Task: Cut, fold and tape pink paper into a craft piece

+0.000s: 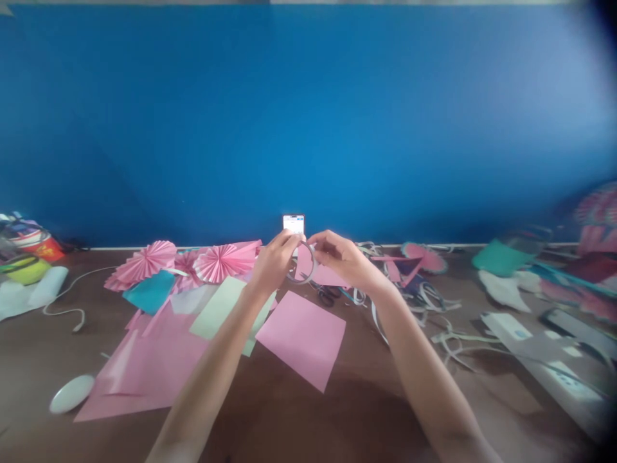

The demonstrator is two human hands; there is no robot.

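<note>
Both my arms reach forward over a brown floor. My left hand (274,260) and my right hand (340,256) meet in front of me and pinch a thin ring-shaped tape roll (303,265) between their fingertips, held up above the floor. Just below the hands lies a square pink paper sheet (303,335). Black scissors (328,294) lie under my right hand. A phone (294,224) with a lit screen leans against the blue wall behind the hands.
Pink folded paper fans (144,262) lie at the left by the wall, with a teal sheet (150,291), a pale green sheet (219,308) and large pink sheets (144,373). A white oval object (72,393) sits lower left. Paper strips (448,334) and more craft pieces lie at the right.
</note>
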